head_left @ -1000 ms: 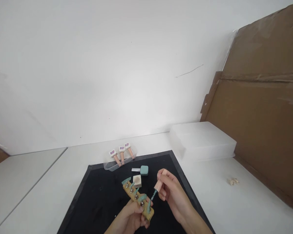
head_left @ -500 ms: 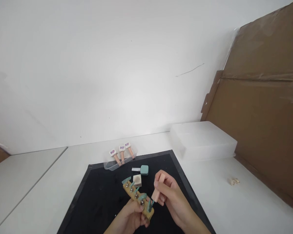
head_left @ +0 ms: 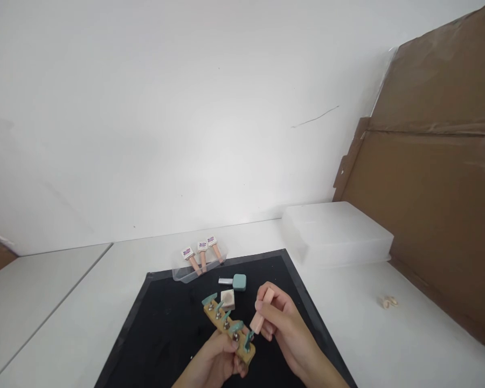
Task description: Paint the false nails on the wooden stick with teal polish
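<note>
My left hand (head_left: 222, 353) is closed around the lower part of a wooden nail-tip stand (head_left: 221, 322), which slants across the black mat. Several metal posts on it carry teal false nails (head_left: 236, 326). In my right hand (head_left: 281, 318) is a nail polish brush (head_left: 262, 311) with a pale pink cap handle, pinched between thumb and fingers. Its bristle end points down at the teal nail nearest me and appears to touch it. Just beyond the stand sits a small whitish square bottle (head_left: 227, 299), open at the top. A teal polish bottle (head_left: 238, 282) with a silver cap lies behind it.
The black mat (head_left: 157, 318) covers the table's middle. A clear tray (head_left: 181, 276) at its back edge holds three pink-capped bottles (head_left: 202, 247). Back right stands a translucent plastic box (head_left: 339, 231); beige rings (head_left: 388, 302) lie at right. Cardboard (head_left: 428, 178) walls the right side.
The brush has shifted very slightly down and left over the nearest teal nail. The stand and my left hand stay almost where they were.
</note>
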Demonstrator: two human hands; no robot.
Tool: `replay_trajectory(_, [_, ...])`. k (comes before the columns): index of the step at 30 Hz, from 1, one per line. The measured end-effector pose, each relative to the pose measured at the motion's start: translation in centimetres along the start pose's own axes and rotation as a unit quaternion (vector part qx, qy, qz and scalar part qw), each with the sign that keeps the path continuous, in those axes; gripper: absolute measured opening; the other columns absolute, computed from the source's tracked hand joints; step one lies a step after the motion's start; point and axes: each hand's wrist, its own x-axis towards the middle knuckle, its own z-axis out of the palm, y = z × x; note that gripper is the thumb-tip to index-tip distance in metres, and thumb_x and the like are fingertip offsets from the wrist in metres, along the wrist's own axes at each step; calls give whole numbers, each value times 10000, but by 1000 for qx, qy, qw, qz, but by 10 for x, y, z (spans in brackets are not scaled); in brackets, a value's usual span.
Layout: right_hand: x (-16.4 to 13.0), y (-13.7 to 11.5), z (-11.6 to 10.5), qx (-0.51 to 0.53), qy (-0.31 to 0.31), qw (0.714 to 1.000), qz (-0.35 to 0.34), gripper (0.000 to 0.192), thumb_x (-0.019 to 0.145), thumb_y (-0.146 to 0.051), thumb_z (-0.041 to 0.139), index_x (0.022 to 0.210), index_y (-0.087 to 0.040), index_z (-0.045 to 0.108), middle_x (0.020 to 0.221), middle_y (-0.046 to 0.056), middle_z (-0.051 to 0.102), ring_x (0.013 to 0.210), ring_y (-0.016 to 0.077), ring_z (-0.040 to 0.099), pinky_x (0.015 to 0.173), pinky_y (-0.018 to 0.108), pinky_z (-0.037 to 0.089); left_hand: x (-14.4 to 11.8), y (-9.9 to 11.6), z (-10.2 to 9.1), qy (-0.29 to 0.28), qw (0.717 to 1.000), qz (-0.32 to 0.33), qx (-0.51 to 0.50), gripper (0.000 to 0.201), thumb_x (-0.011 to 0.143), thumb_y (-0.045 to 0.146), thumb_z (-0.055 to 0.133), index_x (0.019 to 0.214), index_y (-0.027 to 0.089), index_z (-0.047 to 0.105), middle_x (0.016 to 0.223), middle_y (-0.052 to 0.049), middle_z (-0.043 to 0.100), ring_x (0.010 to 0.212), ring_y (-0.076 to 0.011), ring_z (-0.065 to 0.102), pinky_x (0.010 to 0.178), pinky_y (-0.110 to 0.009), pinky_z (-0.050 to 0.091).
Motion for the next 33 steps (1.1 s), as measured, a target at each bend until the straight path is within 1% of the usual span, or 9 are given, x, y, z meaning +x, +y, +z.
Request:
replay_trajectory(7, [0,-2,2,2,-10,1000,9,225,700,-278,675,637,-178,484,441,-84,388,381,54,294,395,192,233,-1,1,1,-9,1000,-6,10,150,640,157,572,782,141,619,466,18,511,478,-122,478,577,-298,371])
replay_trajectory(13, [-1,-2,3,4,-11,1000,11,221,688,-274,682,639,-177,489,438,-79,421,373,53,318,392,190,229,0,1,0,-11,1000,-10,8,181,621,157,584,798,141,621,509,13,528,481,-110,464,576,-298,373])
replay_trajectory(18, [-1,0,2,9,-12,1000,10,209,694,-262,674,644,-174,491,440,-78,418,379,50,305,391,191,225,0,1,1,-23,1000,-9,13,161,629,155,576,783,144,622,489,21,520,475,-105,461,567,-288,368])
replay_trajectory(22, [-1,-1,1,9,-18,1000,9,206,698,-253,671,645,-173,488,441,-78,414,380,49,299,390,192,221,0,2,2,-17,1000,-7,6,159,633,155,583,785,145,625,491,18,534,473,-105,467,567,-290,373])
replay_trajectory(28, [0,-3,-2,8,0,1000,-7,202,717,-248,653,637,-173,484,448,-89,357,385,48,280,394,193,218,-1,0,0,-8,1000,-8,-1,166,624,146,588,782,135,637,480,16,533,460,-102,466,563,-294,378])
replay_trajectory(33, [1,-2,-2,6,-3,1000,-4,198,716,-247,654,643,-174,484,446,-88,368,376,45,277,388,192,212,-1,-1,0,-1,1000,-4,1,168,620,149,586,781,145,636,494,15,543,464,-108,476,562,-296,377])
